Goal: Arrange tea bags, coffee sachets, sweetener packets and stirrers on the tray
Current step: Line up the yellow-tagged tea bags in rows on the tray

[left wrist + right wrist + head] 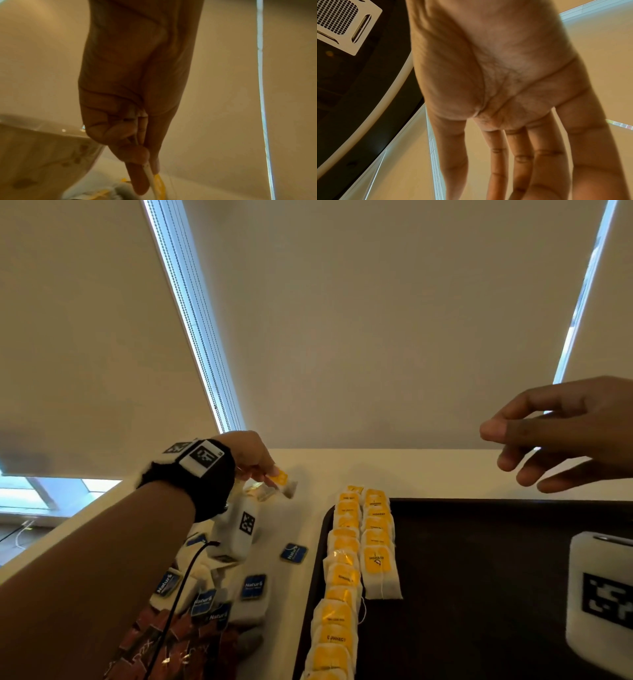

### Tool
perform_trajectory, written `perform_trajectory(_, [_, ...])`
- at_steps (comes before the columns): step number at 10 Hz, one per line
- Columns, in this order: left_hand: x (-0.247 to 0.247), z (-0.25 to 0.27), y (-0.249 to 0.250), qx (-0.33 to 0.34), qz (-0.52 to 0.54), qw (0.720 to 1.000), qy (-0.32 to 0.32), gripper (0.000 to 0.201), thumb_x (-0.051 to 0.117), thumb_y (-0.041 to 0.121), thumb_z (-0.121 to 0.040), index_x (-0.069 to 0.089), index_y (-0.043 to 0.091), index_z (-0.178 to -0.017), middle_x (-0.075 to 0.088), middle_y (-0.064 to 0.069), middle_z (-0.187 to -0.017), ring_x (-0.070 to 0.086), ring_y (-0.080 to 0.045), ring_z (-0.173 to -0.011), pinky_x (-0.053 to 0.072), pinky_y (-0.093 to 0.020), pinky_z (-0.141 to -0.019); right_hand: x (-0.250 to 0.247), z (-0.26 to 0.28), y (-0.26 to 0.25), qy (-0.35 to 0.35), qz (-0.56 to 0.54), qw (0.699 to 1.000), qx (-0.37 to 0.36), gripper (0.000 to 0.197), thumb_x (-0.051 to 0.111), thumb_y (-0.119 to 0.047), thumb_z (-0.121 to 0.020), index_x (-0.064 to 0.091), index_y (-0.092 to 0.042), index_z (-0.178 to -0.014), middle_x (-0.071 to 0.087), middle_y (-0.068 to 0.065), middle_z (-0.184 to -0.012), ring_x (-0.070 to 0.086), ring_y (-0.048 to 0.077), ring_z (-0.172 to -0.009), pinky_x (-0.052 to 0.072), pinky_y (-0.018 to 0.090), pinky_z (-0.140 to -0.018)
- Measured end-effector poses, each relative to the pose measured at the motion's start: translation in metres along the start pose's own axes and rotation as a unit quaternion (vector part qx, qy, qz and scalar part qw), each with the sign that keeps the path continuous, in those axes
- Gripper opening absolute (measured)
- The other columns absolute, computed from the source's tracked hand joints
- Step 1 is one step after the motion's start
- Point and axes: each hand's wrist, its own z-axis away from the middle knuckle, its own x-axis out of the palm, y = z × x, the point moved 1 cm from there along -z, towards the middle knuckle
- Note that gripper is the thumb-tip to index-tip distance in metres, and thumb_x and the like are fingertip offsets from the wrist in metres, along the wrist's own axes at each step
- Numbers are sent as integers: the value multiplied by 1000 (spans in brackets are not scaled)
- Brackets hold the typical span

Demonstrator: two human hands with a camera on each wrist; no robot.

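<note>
My left hand point(260, 467) pinches a yellow-tagged tea bag point(282, 479) by its top, just above the white table left of the tray; the left wrist view shows thumb and fingers point(137, 155) pressed on the tea bag's edge point(158, 182). A black tray point(479, 559) holds two rows of yellow-tagged tea bags point(356, 559) along its left side. My right hand point(555, 436) hovers empty above the tray's far right, fingers point(518, 155) straight and spread.
Blue-tagged tea bags point(253, 585) lie scattered on the white table point(301, 525) left of the tray. Dark red sachets point(164, 645) are piled at the lower left. A clear container point(42, 148) stands beside my left hand. Roller blinds point(376, 320) rise behind the table.
</note>
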Motion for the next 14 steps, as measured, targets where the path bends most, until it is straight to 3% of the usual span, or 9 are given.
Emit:
perform_trajectory(2, [10,-2,8,30,-207,976,64,16,69,-2,-76,58,-1,-64,58,-11,-60,61,-23,-70,51,-34,-70,0,-1,1,-5,0,1000,-5,88,69,-77,6,71,-35,-71,72,3,-71,69,15,-57,52,25,-46])
perform_trajectory(3, [14,-2,17,50,-313,946,73,31,64,-3,-78,60,-13,-107,64,-24,-103,62,-34,-107,51,-42,-89,-1,-2,2,-4,0,1000,-8,88,69,-77,5,71,-35,-72,72,3,-71,69,14,-58,52,25,-47])
perform_trajectory(5, [32,-18,6,52,-406,910,60,11,56,8,-86,53,10,-76,59,-4,-80,58,-22,-81,47,-28,-70,0,-1,2,-7,-8,1000,-6,87,71,-76,3,72,-32,-72,72,3,-72,69,14,-58,52,24,-46])
perform_trajectory(7, [30,-17,6,35,-457,888,43,30,52,18,-96,59,8,-123,58,-7,-129,55,-20,-119,45,-23,-86,0,0,-2,3,-10,1000,-5,73,73,-74,-17,72,-27,-74,73,4,-72,69,15,-58,53,26,-48])
perform_trajectory(8, [28,-14,9,39,-468,883,16,13,62,30,-90,65,28,-102,63,0,-118,61,-17,-99,42,-20,-72,2,0,-5,6,-18,1000,-7,56,68,-59,-32,71,-23,-74,72,4,-70,68,14,-56,54,26,-49])
perform_trajectory(9, [24,-16,10,29,-454,890,-9,28,76,41,-76,65,16,-73,58,4,-69,48,-11,-58,45,-23,-65,2,0,-4,13,-17,1000,-11,55,65,-53,-34,69,-21,-80,72,4,-68,68,14,-54,52,26,-49])
perform_trajectory(11, [17,-30,23,105,-283,953,-33,31,73,31,-81,66,6,-99,58,-2,-100,55,-20,-94,45,-25,-76,0,-1,-3,22,-11,1000,-2,79,73,-75,-7,72,-30,-71,73,3,-72,70,15,-60,52,23,-45])
perform_trajectory(12, [26,-33,21,108,-274,954,-45,47,66,38,-86,63,1,-115,45,-1,-108,43,-18,-99,37,-21,-73,0,0,-4,24,-16,1000,-2,65,70,-68,-29,71,-24,-77,72,3,-71,69,13,-59,52,24,-47])
perform_trajectory(14, [33,-36,18,63,-201,975,-76,28,74,27,-81,68,1,-88,66,-8,-86,59,-16,-80,55,-29,-80,1,-1,-4,39,-17,999,4,55,63,-53,-39,68,-22,-84,72,1,-69,68,12,-58,53,27,-53])
